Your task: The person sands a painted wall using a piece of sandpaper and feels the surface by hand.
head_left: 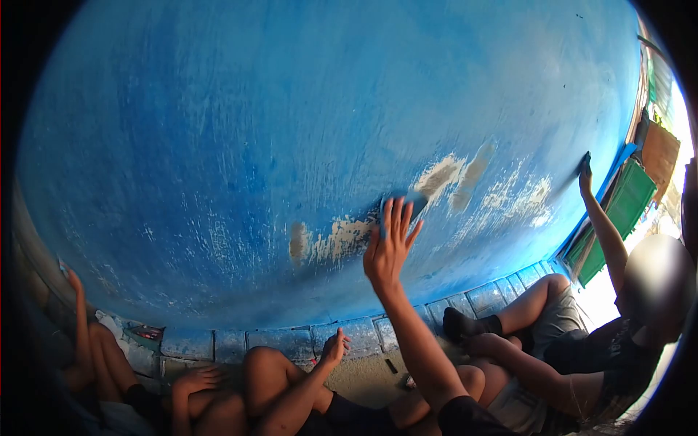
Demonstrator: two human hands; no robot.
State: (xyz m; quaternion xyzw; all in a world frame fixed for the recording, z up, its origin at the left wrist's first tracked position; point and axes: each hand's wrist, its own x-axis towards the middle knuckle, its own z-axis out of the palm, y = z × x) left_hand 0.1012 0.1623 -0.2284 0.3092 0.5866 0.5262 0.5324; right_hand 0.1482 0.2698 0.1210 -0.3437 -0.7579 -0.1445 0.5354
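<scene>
My right hand is raised against the blue wall, fingers stretched out. It presses a dark sheet of sandpaper flat to the surface, and the palm hides part of the sheet. Around it the paint is worn, with a pale scraped patch up to the right and another bare patch to the left. Low in front of me, beside my bent knee, my left hand hangs with loosely bent fingers, apart from the wall. I see nothing in it.
On the right a seated person reaches up with a dark piece against the wall. Another person's hand touches the wall at far left. Paving blocks line its foot. Green panels stand at the right.
</scene>
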